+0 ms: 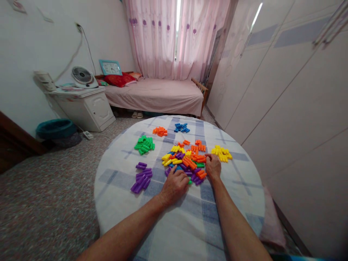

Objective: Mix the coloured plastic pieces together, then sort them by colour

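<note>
A mixed pile of short plastic tube-like pieces (181,156) in yellow, orange, purple, blue and green lies mid-table. My left hand (175,184) rests at the pile's near edge, fingers curled beside a blue piece (178,168) and purple ones; what its fingertips hold, if anything, is hidden. At the pile's right side, my right hand (213,166) has thumb and index finger closed at the end of an orange piece (201,158). Single-colour groups surround the pile: purple (141,180), green (144,145), orange (160,131), blue (181,127) and yellow (222,153).
The round table wears a checked cloth (122,214). Beyond it stand a bed (163,90) and a white cabinet (95,110) with a fan (83,75). A bin (57,130) is on the floor at left; wardrobe doors (285,101) line the right.
</note>
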`<move>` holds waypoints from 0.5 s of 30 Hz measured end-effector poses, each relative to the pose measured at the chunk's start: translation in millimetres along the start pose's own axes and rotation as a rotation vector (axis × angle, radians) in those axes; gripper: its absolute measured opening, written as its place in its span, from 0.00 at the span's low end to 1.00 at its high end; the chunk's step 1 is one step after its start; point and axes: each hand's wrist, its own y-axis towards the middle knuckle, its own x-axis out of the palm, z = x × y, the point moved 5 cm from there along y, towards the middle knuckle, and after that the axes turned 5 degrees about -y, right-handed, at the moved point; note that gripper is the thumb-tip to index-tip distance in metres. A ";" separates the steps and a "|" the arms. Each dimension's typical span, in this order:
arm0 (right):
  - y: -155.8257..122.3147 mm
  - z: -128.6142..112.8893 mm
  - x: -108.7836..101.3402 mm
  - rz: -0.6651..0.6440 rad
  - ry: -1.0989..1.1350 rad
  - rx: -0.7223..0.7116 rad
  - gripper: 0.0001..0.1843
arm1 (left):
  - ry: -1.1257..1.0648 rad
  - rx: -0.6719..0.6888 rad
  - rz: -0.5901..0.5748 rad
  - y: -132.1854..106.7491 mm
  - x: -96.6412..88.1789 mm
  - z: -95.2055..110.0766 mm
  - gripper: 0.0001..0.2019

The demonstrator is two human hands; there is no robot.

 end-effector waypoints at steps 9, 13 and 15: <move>0.1 -1.3 -2.1 0.006 0.019 0.001 0.20 | 0.147 0.121 -0.093 1.2 -1.7 0.3 0.08; 0.2 -0.8 -1.9 -0.003 0.008 0.003 0.21 | 0.124 0.154 -0.110 1.3 -5.3 4.7 0.08; 0.3 -0.6 -2.3 -0.002 0.002 0.005 0.21 | 0.062 0.112 -0.050 4.5 -19.1 4.4 0.08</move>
